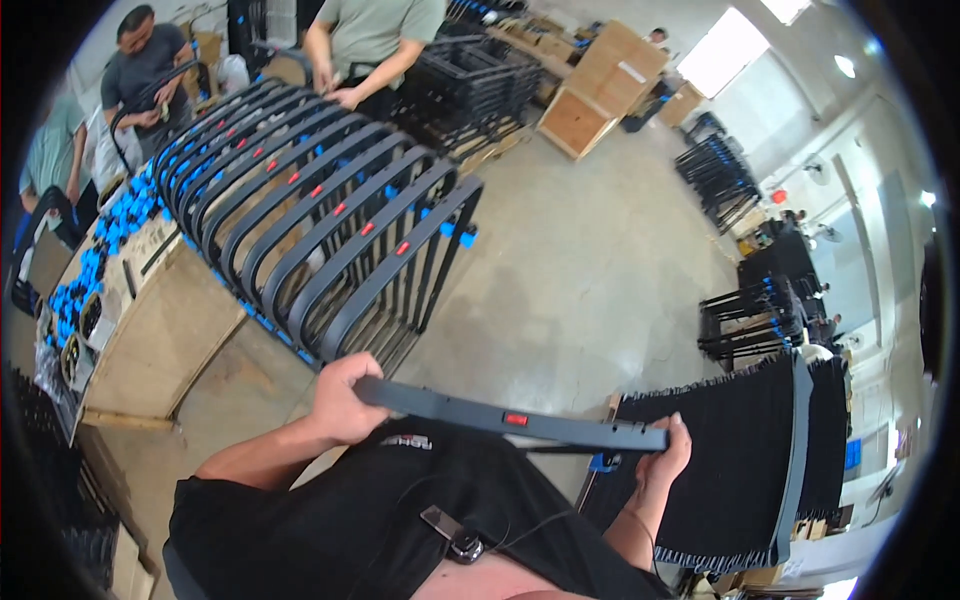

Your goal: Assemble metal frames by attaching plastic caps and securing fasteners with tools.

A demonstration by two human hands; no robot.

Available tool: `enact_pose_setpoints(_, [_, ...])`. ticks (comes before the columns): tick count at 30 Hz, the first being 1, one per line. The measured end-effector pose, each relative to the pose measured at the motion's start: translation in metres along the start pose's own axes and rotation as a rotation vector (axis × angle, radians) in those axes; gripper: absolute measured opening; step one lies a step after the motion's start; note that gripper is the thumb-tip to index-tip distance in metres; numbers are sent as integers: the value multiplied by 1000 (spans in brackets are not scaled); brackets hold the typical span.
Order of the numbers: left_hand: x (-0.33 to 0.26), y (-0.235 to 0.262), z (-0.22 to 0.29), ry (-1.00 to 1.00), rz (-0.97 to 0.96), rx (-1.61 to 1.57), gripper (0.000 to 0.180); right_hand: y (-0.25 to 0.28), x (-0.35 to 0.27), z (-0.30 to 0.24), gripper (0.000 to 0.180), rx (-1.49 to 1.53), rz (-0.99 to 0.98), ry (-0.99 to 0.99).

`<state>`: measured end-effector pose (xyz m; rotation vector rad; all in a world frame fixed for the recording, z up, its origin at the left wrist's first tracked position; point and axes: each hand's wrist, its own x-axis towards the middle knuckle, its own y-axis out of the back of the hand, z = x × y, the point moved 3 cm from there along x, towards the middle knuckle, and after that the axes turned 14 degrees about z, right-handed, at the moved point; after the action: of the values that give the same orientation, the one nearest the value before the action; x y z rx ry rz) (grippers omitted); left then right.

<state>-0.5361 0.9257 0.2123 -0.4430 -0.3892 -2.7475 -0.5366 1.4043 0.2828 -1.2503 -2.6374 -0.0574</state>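
A dark grey curved frame (pixel 460 409) with a red label stretches across in front of my chest. My left hand (pixel 345 402) is closed round its left end. Its right end is gripped by my right hand (pixel 667 452), with the thumb up by the top edge. A blue fitting (pixel 604 462) shows below the bar near my right hand; whether it belongs to the frame I cannot tell. Ahead and to the left stands a row of several similar dark frames (pixel 362 298) with red labels, apart from the one in my hands.
At the left, a wooden table (pixel 190 320) bears many blue and black parts (pixel 112 228). Black fringed fabric (pixel 725 455) lies at the right. A wooden crate (pixel 603 85) stands at the back. One person (pixel 385 45) works behind the frames; others are further left.
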Motion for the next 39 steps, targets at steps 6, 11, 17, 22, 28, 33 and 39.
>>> enact_pose_setpoints(6, [-9,23,-24,96,247,73,25,-136,43,18,36,27,-378,-113])
enact_pose_setpoints(11, [-27,34,-13,280,561,164,22,-259,78,55,36,-39,-742,-98])
enact_pose_setpoints(17, [-50,-12,-10,383,858,384,20,-395,94,102,34,-11,-1173,-132])
enact_pose_setpoints(22, [-37,-72,-16,465,1039,491,18,-473,111,149,31,-57,-1351,-95])
enact_pose_setpoints(28, [-30,-111,-58,466,1113,612,16,-535,108,198,29,-61,-1472,-192])
enact_pose_setpoints(33, [-17,-116,-70,480,1168,648,15,-547,108,220,29,-55,-1522,-333])
enact_pose_setpoints(39, [-10,-112,-64,539,1175,709,14,-547,113,224,30,-74,-1578,-343])
